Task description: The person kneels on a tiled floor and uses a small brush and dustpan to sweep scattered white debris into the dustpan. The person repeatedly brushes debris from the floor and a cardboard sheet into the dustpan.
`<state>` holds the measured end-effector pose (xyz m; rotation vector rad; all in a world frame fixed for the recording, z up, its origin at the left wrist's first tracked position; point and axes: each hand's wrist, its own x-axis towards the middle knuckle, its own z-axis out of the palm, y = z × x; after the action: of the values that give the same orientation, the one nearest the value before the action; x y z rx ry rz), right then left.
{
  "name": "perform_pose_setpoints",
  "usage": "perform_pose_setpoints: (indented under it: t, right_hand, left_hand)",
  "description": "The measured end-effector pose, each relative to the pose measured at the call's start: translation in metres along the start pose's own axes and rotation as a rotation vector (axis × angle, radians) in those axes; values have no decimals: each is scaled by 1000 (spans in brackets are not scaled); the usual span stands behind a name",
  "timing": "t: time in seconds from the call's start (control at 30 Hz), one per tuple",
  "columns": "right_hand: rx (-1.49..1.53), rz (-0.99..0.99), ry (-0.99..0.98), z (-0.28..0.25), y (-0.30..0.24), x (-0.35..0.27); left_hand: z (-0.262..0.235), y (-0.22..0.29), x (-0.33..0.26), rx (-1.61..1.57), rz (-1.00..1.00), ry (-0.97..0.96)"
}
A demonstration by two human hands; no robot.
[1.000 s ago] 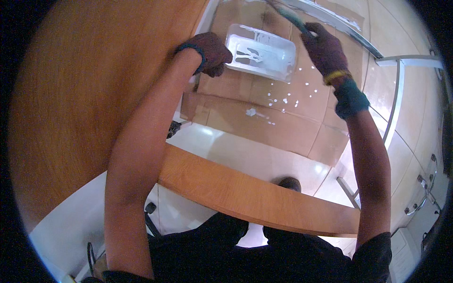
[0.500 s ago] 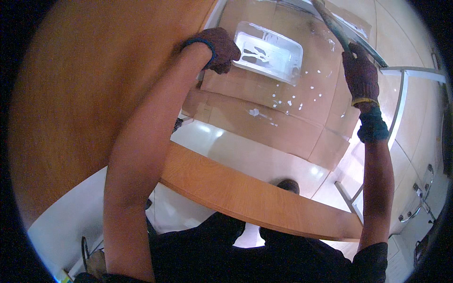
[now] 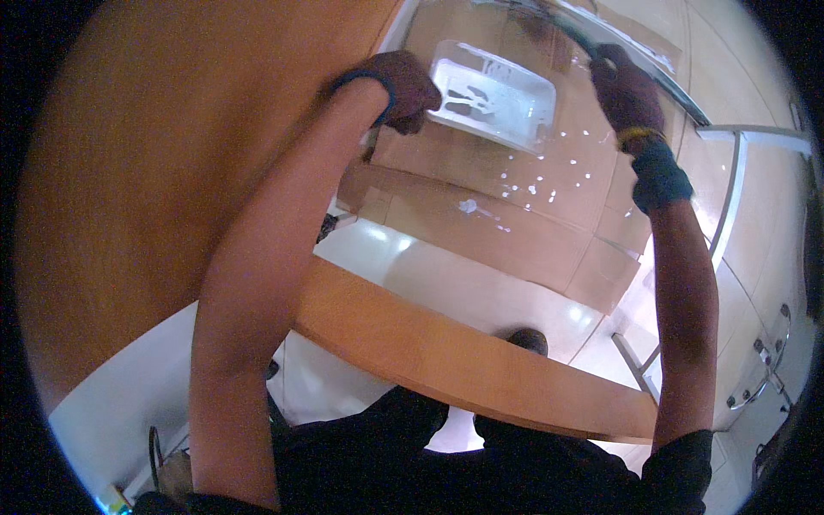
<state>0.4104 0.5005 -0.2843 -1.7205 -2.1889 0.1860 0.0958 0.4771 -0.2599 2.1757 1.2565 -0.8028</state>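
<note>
Left hand [image 3: 402, 86]: gloved in a dark knit glove with a blue cuff, raised against the edge of the large orange-brown panel [image 3: 172, 172]; the fingers are curled in toward the palm, pressed on the panel's edge, just beside the white tray.
Right hand [image 3: 625, 90]: in a matching dark glove with a yellow and teal cuff, stretched up and out; the fingers are wrapped tight round a long thin handle [image 3: 558, 21] that runs off toward the top of the view.
Handle: dark, slim and slightly curved by the lens, lying along a long pale metal rail [image 3: 669, 81]; what sits at its far end cannot be made out.
White tray [image 3: 493, 94]: a shallow rectangular plastic tray, smeared white inside, lying flat on the cardboard between the two hands, nearer the left one.
Cardboard sheets [image 3: 481, 215]: flattened brown sheets spread over the floor, spotted with white drips and one larger white blot below the tray.
Floor [image 3: 446, 283]: pale glossy tiles showing beyond the cardboard, with bright reflections.
Wooden board [image 3: 446, 360]: an orange-brown plank crossing the lower view edge-on, above the person's dark clothing.
Metal frame [image 3: 730, 206]: thin grey bars at the right, well apart from the tray.
</note>
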Motion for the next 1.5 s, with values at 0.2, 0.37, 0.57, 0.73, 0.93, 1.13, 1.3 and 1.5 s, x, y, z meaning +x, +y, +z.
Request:
perform_pose_setpoints:
  t: [0.2, 0.37, 0.57, 0.73, 0.93, 1.13, 1.3, 1.5]
  right_hand:
    - [18, -70, 147, -35, 8, -41]
    - [708, 429, -273, -81, -23, -50]
    - [748, 403, -530, -116, -29, -53]
    - [681, 429, -687, -117, -45, -58]
    - [634, 431, -687, -102, -64, -55]
    - [543, 455, -650, -101, -80, -52]
    - [491, 395, -641, -100, -79, -47]
    - [345, 281, -729, -103, -79, -38]
  left_hand:
    - [7, -1, 4, -198, -122, -14]
    - [-11, 19, -18, 223, -5, 64]
    - [-7, 10, -12, 176, -178, 306]
    - [-12, 13, -14, -38, -308, 503]
    - [-18, 22, -23, -33, -264, 593]
    - [-35, 42, -39, -183, -391, 570]
    - [-53, 62, -44, -269, -652, 458]
    - [-49, 56, -49, -273, -411, 533]
